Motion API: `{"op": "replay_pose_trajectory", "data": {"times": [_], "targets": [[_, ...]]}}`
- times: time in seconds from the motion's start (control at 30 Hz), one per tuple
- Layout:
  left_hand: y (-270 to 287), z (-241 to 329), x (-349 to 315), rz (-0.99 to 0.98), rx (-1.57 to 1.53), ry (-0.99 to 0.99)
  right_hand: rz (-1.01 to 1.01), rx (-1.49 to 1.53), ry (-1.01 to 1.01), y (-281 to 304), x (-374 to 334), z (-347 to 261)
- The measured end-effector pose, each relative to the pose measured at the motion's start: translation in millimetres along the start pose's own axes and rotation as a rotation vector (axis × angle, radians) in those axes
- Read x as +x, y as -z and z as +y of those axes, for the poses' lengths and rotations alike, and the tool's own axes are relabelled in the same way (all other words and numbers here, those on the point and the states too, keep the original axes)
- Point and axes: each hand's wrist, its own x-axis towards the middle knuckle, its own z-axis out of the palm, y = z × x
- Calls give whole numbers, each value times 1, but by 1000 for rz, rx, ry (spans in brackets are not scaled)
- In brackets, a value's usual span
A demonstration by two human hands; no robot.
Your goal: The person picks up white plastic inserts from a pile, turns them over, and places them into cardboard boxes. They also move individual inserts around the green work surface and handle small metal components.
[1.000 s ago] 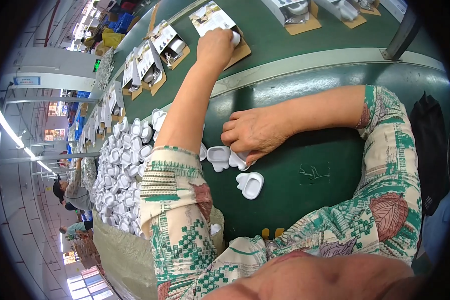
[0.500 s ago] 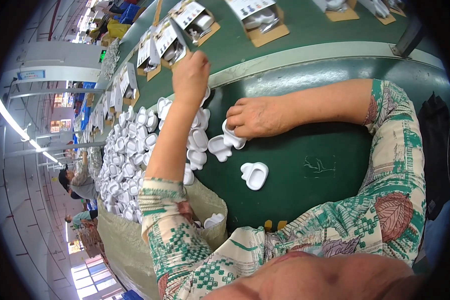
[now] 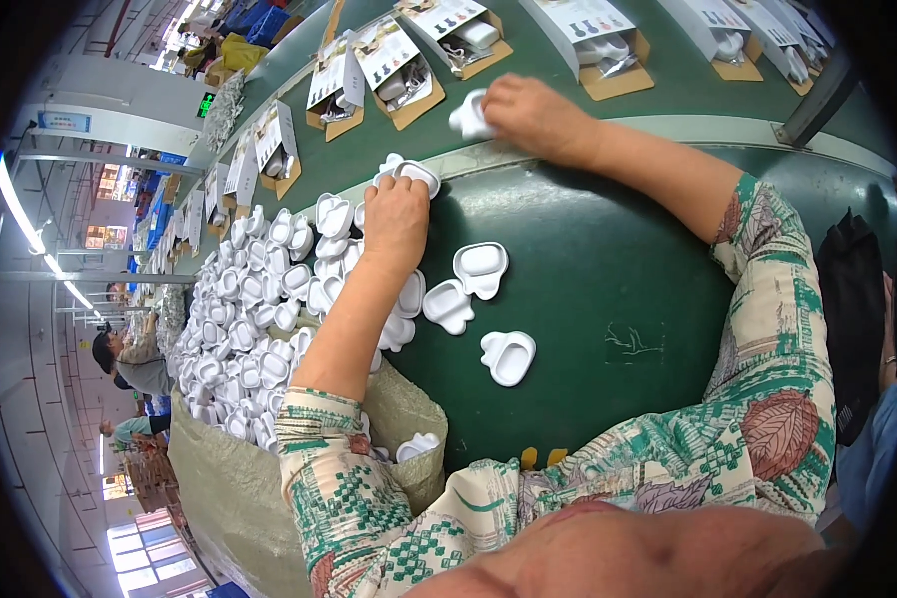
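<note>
My right hand (image 3: pixel 540 118) reaches over the far belt, its fingers closed on a white plastic piece (image 3: pixel 469 116) with a lobed edge. At the far edge of the heap, my left hand (image 3: pixel 398 221) has its fingers bent over another white plastic piece (image 3: pixel 417 176), which has a rounded recess. Three similar loose pieces lie on the green table between my arms: a recessed piece (image 3: pixel 481 261), a second piece (image 3: pixel 447 305) beside it, and a nearer piece (image 3: pixel 510 356). My left forearm covers part of the heap of white pieces (image 3: pixel 234 329).
Open printed boxes (image 3: pixel 396 75) with white parts and bagged items stand along the green belt (image 3: pixel 388 145). Its pale metal rail (image 3: pixel 657 128) borders my table (image 3: pixel 608 289). A woven sack (image 3: pixel 234 498) sits beneath the heap. A metal post (image 3: pixel 817 105) rises at right. Co-workers stand far left.
My right hand has moved from the table up to the belt with a white piece. My left hand has drawn back from a box to the heap. Boxes on the belt have shifted right.
</note>
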Motion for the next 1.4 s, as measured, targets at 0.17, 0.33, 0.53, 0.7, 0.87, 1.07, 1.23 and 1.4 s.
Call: {"op": "replay_pose_trajectory", "data": {"times": [0.17, 0.33, 0.53, 0.7, 0.87, 1.07, 1.23, 1.4], "targets": [[10, -7, 42, 117, -217, -32, 32, -327, -153, 1, 5, 71], [2, -11, 133, 120, -172, -90, -110, -461, -316, -4, 16, 116], [-11, 1, 203, 40, 20, 15, -62, -452, -495, 3, 15, 129], [-20, -8, 190, 203, -101, 277, 247, -191, -148, 3, 16, 98], [-7, -39, 87, 231, -373, 174, -71, 484, 177, 8, 11, -42], [11, -36, -22, -84, -562, 289, -450, 388, 443, 12, -6, -102], [-4, -37, -23, 113, -417, 239, -382, 335, 394, 4, -1, -88], [-18, -42, 4, -77, -89, 150, -266, 220, 320, -1, 1, -57]]}}
